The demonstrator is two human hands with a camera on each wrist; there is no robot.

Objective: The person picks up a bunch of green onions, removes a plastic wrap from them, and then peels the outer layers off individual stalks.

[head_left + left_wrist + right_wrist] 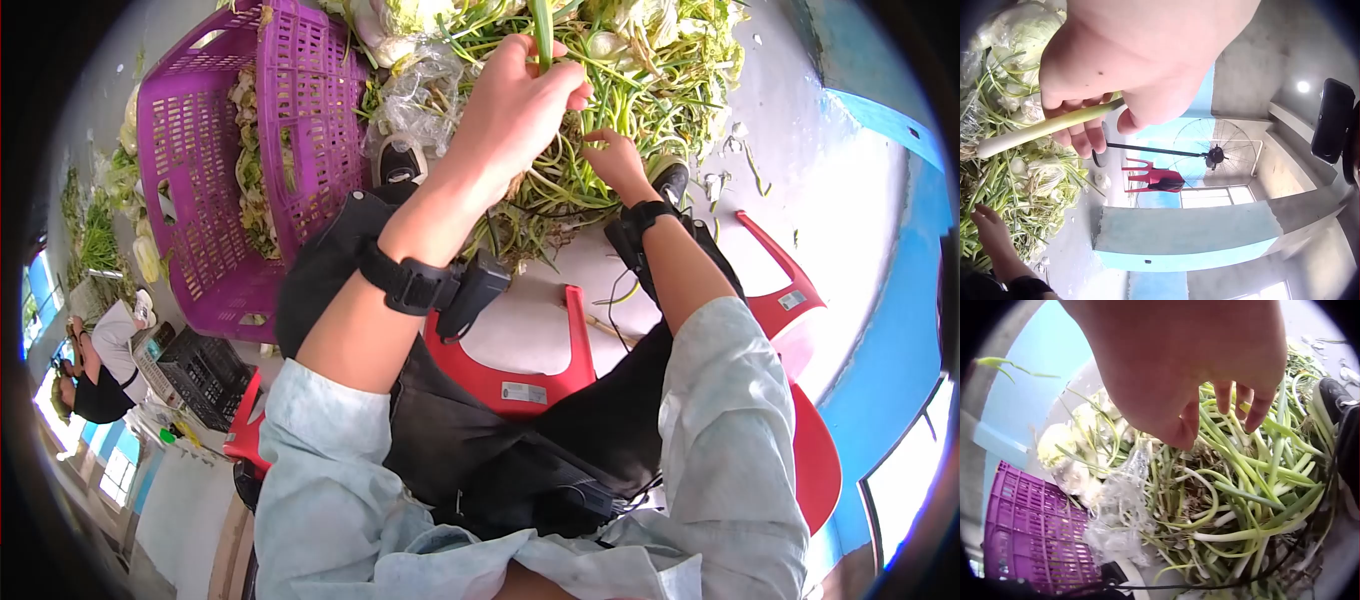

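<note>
My left hand (520,110) holds a green onion (1041,132) between thumb and fingers, above the pile. Its white shaft and root end point away from the palm, as the left wrist view shows. Low over the heap of green onions (640,105) is my right hand (617,165), its fingers loosely bent and the thumb apart from them. Long green leaves (1272,450) pass beneath and beside those fingertips in the right wrist view. Dry roots and tangled stalks lie under both hands.
A purple plastic crate (205,190) with leafy scraps stands on the left. Clear plastic wrap (425,95) and pale cabbages (1060,447) border the heap. Red stools (510,385) stand around my legs. Another person (105,370) sits far left beside a black crate (205,375).
</note>
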